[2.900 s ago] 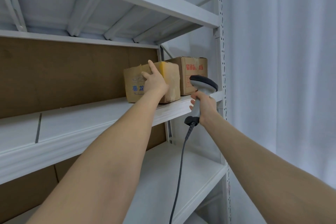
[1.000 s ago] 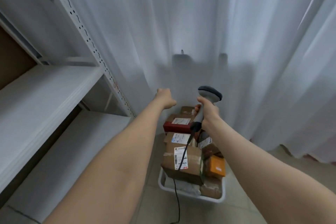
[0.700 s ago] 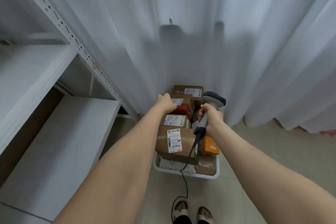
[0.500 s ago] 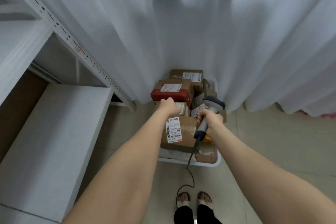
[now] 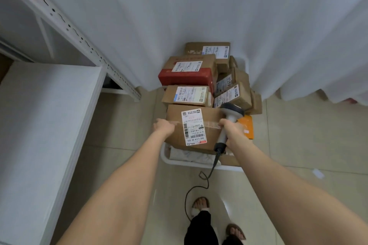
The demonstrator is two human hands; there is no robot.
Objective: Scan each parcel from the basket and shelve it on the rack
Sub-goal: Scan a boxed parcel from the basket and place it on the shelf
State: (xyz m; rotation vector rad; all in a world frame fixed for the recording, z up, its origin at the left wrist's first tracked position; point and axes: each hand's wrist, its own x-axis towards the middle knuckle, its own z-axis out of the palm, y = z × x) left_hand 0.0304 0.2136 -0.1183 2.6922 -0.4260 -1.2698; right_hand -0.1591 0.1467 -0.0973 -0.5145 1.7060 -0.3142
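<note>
A white basket on the floor is piled with several labelled cardboard parcels. On top at the front lies a large brown parcel with a white barcode label. My left hand is at its left edge, fingers curled over the edge. My right hand grips the handle of a grey barcode scanner, whose head hovers over the parcel's right end. Behind it lie a flat brown parcel and a red-sided parcel.
The white rack's lower shelf and perforated upright stand to the left. A white curtain hangs right behind the basket. The scanner cable trails over the tiled floor past my sandalled feet. An orange parcel sits at the basket's right.
My view swung from the rack's upper shelf down to the basket. My left hand left the shelved box and came to the large parcel's left edge; the scanner came down over it.
</note>
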